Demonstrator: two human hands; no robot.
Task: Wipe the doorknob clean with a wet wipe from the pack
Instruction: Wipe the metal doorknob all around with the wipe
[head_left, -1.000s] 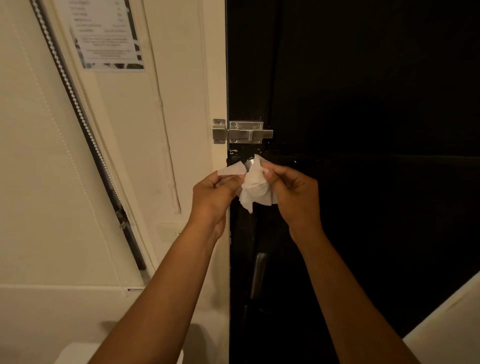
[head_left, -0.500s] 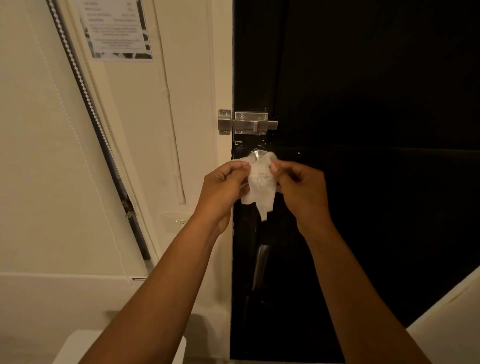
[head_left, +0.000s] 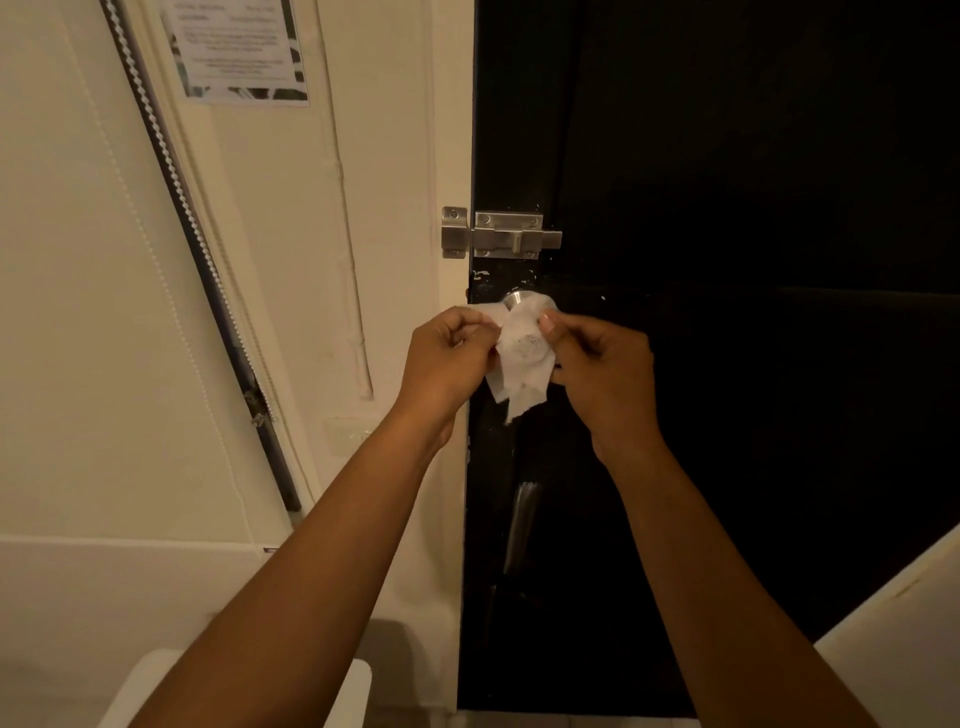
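With the left hand (head_left: 441, 358) and right hand (head_left: 597, 364) both pinching the wipe (head_left: 519, 358) in front of the knob (head_left: 519, 300), better refold it so a clean side meets the metal.

Both hands, left hand (head_left: 441, 358) and right hand (head_left: 605, 371), pinch a wet wipe (head_left: 519, 358) before the doorknob (head_left: 519, 300).

Two bare forearms, no sleeves; left hand (head_left: 441, 358), right hand (head_left: 605, 371), short nails.
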